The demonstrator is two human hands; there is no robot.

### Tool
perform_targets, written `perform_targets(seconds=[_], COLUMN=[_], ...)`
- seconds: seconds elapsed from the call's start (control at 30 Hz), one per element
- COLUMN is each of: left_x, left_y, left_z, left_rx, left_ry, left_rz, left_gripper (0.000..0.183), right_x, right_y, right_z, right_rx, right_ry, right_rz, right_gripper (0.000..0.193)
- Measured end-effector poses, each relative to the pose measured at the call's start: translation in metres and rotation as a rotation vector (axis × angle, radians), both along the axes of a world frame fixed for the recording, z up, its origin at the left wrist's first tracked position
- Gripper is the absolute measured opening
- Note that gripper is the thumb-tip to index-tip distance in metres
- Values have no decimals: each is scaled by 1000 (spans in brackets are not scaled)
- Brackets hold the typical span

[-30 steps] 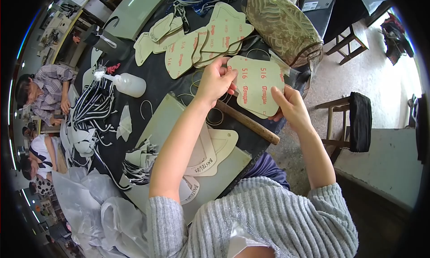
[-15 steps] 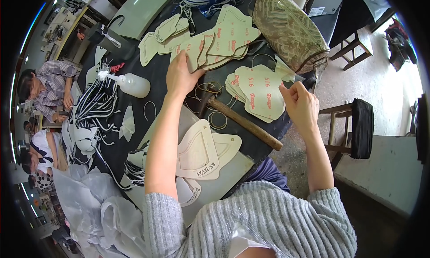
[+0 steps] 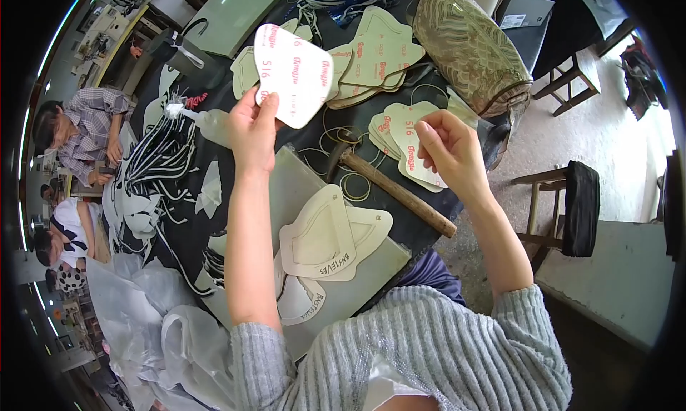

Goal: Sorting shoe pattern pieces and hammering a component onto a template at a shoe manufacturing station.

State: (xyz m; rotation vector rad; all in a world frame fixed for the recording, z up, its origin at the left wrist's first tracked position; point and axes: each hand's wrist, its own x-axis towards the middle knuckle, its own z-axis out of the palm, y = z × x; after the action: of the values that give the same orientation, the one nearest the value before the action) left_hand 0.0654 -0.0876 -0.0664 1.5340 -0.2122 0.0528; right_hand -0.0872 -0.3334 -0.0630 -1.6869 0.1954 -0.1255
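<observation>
Upper left of centre, we see the left hand (image 3: 254, 129) pinching 1 pale panel (image 3: 294, 75); the right hand (image 3: 451, 150), half open, appears empty. We judge handling partway: an upper-centre pile (image 3: 382, 50) and a right-of-centre pile (image 3: 392, 129) remain.

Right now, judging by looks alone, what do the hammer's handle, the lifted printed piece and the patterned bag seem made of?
Handle: probably bare wood, from its brown, uneven, matt surface. Printed piece: likely smooth card or board, unsagging though held at one edge. Patterned bag: seemingly fabric, slightly shiny, given its soft bulging shape; possibly coated.
</observation>
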Motion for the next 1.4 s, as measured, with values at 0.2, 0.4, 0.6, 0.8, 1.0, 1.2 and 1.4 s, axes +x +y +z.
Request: perform_targets(seconds=[0.2,0.4,0.6,0.8,1.0,1.2,1.4], left_x=[-60,-71,-84,-90,-95,-96,-115], left_y=[-33,-41,-60,-57,-56,-55,-60], left_z=[13,20,20,25,27,28,39], left_rx=[-151,446,517,565,643,564,491], left_ry=[81,-488,-668,-805,-861,-749,-773], left_rz=[-181,-80,99,121,241,184,97], left_gripper=[20,59,58,61,50,41,31], right_x=[37,38,30,25,14,15,14], right_y=[37,54,78,89,90,87,76], right_z=[1,-15,-13,-1,-7,-15,-18], right_rx=[498,729,715,919,809,639,1137], right_ry=[-46,-266,-314,-254,-315,-385,-333], right_rz=[-91,-118,-244,-271,-268,-276,5], right_gripper=[30,25,25,27,28,27,34])
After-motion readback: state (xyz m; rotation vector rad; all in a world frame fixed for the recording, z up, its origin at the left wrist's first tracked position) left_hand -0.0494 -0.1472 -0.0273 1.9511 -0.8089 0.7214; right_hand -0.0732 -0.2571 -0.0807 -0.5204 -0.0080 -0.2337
